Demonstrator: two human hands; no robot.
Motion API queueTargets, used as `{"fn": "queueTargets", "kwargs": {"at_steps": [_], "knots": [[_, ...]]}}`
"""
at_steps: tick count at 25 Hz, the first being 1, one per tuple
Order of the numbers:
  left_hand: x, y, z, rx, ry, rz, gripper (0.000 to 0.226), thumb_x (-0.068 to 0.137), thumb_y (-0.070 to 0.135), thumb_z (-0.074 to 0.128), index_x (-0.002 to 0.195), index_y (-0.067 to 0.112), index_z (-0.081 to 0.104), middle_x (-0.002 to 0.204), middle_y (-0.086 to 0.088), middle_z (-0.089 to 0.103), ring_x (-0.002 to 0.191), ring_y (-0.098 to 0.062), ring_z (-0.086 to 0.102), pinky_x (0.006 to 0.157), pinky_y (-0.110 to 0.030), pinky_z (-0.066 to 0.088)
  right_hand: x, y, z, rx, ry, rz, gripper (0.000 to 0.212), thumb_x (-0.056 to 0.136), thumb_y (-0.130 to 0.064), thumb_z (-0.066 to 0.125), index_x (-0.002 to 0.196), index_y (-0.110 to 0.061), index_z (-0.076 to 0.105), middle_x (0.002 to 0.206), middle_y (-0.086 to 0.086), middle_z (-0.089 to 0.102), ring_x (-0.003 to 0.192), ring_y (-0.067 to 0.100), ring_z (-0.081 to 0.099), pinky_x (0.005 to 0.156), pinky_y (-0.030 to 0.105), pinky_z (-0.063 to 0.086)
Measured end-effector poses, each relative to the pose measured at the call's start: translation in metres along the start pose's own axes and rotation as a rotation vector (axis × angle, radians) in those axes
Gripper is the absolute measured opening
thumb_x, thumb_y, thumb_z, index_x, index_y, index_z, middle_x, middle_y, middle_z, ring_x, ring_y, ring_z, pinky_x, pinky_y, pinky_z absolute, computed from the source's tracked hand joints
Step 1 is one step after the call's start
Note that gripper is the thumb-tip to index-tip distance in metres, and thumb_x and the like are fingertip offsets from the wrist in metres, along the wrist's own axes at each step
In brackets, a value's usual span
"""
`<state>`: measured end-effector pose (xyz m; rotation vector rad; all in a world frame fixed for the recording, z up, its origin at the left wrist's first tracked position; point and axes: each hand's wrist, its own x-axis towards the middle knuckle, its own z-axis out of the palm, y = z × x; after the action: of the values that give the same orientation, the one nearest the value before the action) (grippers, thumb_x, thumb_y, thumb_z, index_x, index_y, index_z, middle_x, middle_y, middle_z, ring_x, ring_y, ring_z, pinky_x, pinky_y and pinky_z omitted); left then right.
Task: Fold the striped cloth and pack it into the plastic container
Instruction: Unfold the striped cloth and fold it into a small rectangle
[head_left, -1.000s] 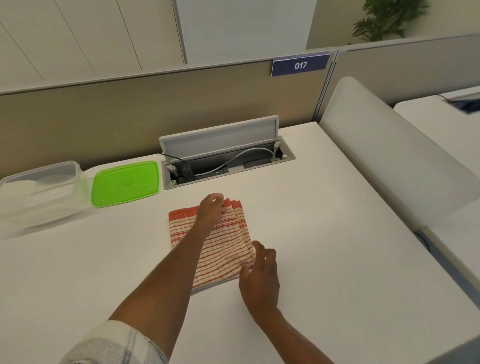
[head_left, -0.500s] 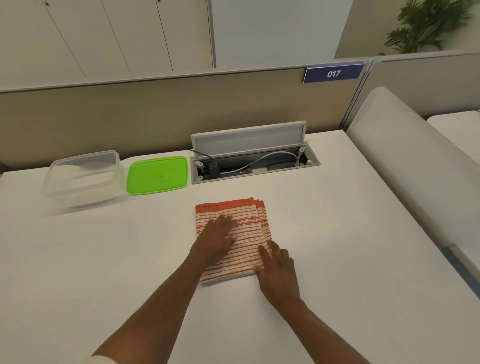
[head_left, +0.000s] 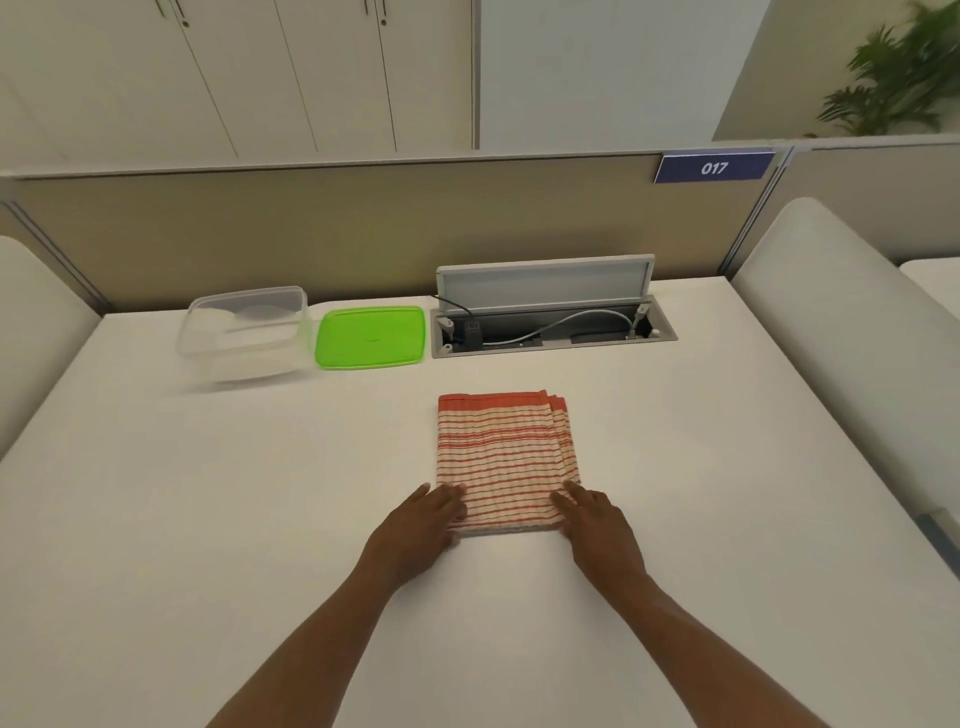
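The striped cloth (head_left: 504, 457), red and cream, lies folded into a tall rectangle on the white desk (head_left: 208, 519). My left hand (head_left: 421, 525) rests at its near left corner, fingers on the cloth's edge. At the near right corner sits my right hand (head_left: 597, 525), fingertips touching the cloth. Whether either hand pinches the fabric is not visible. The clear plastic container (head_left: 244, 332) stands open at the back left, with its green lid (head_left: 371, 338) lying flat beside it.
An open cable hatch (head_left: 550, 322) with a raised flap and wires sits behind the cloth. A beige partition (head_left: 337, 234) closes the desk's far edge. Rounded white dividers (head_left: 841, 338) flank the desk on both sides.
My left hand has slid from the middle of the cloth back to its near left corner. My right hand shifted slightly to the near right corner. The camera view has swung left.
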<state>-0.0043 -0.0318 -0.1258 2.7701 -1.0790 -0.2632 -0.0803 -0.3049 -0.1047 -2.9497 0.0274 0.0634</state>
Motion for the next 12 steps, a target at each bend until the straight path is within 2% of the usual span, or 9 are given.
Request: {"fn": "queueTargets", "kwargs": {"at_steps": [2, 5, 7, 10, 12], "knots": [[0.001, 0.002, -0.001, 0.002, 0.053, -0.017, 0.036, 0.095, 0.022, 0.056, 0.131, 0.019, 0.055, 0.149, -0.001, 0.049, 0.132, -0.024, 0.051, 0.113, -0.039, 0.037, -0.002, 0.004, 0.0, 0.006, -0.015, -0.02, 0.045, 0.092, -0.014, 0.057, 0.136, -0.02, 0.052, 0.145, 0.008, 0.05, 0.128, 0.031, 0.05, 0.101, 0.044, 0.047], [-0.001, 0.007, 0.0, -0.075, 0.056, -0.141, 0.043, 0.098, 0.021, 0.048, 0.141, 0.018, 0.044, 0.144, -0.004, 0.053, 0.121, -0.026, 0.057, 0.098, -0.039, 0.05, -0.003, 0.009, -0.001, -0.022, -0.007, -0.054, 0.039, 0.092, -0.015, 0.058, 0.131, -0.017, 0.056, 0.143, 0.007, 0.052, 0.126, 0.029, 0.053, 0.098, 0.042, 0.049], [-0.002, 0.01, -0.003, -0.122, 0.048, -0.211, 0.04, 0.099, 0.024, 0.044, 0.139, 0.021, 0.042, 0.136, -0.006, 0.058, 0.113, -0.026, 0.06, 0.092, -0.039, 0.052, -0.001, 0.012, -0.002, -0.064, -0.004, -0.086, 0.037, 0.091, -0.015, 0.059, 0.127, -0.017, 0.057, 0.139, 0.006, 0.057, 0.118, 0.028, 0.058, 0.091, 0.04, 0.053], [0.002, 0.013, -0.018, -0.267, 0.087, -0.267, 0.018, 0.099, 0.025, 0.04, 0.117, 0.024, 0.045, 0.111, -0.007, 0.069, 0.088, -0.025, 0.065, 0.071, -0.034, 0.05, 0.002, 0.016, -0.003, -0.047, 0.028, -0.103, 0.029, 0.092, -0.014, 0.051, 0.121, -0.018, 0.056, 0.121, 0.001, 0.065, 0.099, 0.024, 0.06, 0.078, 0.036, 0.054], [0.006, 0.013, -0.029, -0.351, 0.14, -0.307, 0.009, 0.1, 0.026, 0.039, 0.107, 0.023, 0.042, 0.097, -0.007, 0.07, 0.074, -0.025, 0.061, 0.063, -0.033, 0.044, 0.003, 0.017, -0.003, 0.044, 0.085, -0.088, 0.03, 0.091, -0.012, 0.048, 0.12, -0.016, 0.054, 0.115, 0.002, 0.065, 0.093, 0.025, 0.058, 0.077, 0.038, 0.053]]}}
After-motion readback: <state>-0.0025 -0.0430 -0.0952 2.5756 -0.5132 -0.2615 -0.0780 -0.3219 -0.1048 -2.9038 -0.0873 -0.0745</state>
